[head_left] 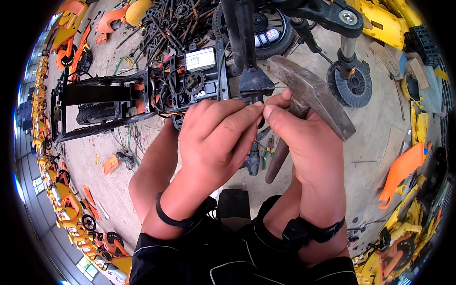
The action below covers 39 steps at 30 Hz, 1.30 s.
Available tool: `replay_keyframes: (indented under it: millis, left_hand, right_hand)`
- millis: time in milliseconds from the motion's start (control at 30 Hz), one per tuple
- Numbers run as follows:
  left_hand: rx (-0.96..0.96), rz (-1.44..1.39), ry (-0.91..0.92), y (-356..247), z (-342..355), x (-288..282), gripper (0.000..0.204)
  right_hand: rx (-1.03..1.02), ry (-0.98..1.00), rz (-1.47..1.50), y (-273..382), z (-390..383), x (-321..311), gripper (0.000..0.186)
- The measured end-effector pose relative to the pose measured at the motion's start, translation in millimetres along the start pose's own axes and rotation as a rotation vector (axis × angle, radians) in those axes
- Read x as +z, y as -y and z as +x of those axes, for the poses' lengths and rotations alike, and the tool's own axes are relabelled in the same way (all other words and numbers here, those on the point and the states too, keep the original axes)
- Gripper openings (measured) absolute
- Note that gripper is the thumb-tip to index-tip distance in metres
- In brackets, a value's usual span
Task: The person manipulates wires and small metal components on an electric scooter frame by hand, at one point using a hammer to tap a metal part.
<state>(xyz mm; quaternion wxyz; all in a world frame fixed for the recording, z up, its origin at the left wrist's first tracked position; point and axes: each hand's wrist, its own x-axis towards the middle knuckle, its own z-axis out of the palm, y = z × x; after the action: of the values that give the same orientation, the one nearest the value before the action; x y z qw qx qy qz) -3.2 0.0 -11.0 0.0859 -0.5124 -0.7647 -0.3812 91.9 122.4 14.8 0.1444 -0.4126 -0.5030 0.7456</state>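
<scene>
1. Concrete floor (365, 137) spreads beneath the left hand (213, 137).
2. Its fingers curl near the black bracket (256, 80); any hold cannot be told.
3. The right hand (311, 142) grasps the hammer (313, 90) (handle partly hidden).

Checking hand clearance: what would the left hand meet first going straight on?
Probably the right hand, its thumb just ahead of the left hand. Depth is unclear here, so the black bracket just above in the picture could come first.
</scene>
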Motion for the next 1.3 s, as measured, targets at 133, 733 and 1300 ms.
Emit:
replay_keyframes:
  millis: [133,733,1300]
  left_hand:
    - [0.059,0.053,0.006,2,2,-2,0.029]
    - [-0.325,-0.246,0.003,-7,8,0,0.013]
    - [-0.370,-0.279,-0.027,-3,7,-8,0.007]
  right_hand:
    - [0.057,0.005,-0.133,4,0,-3,0.017]
    - [-0.225,0.195,-0.233,-6,7,-16,0.044]
    - [-0.122,0.077,-0.111,-4,6,-22,0.019]
